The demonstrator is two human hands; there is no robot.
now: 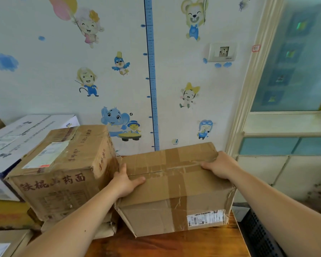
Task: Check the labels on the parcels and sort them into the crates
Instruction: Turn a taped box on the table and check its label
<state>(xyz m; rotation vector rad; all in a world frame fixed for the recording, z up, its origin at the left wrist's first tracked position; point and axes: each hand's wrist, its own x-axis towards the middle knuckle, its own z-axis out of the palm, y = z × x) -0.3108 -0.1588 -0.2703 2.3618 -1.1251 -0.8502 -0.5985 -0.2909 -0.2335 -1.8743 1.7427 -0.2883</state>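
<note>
Left hand: clasped over the upper left edge of the taped parcel; thumb flat on the top face, fingers hidden down the side, wedged against the neighbouring box
Right hand: gripping the parcel's upper right corner; thumb stretched along the top seam, fingers curled over the far edge
Taped parcel: brown carton held between both hands above the wooden table; crossed with brown tape, right front corner torn; cannot tell whether resting or raised
Shipping label: white, low on the near face, towards the right; print too small to read
Printed box: just left of the parcel, touching it; red characters on the front, white label on top
White box: behind and left of the printed box
Black crate: slatted, at the table's right edge, low down
Wall: cartoon stickers, blue height chart, wall socket
</note>
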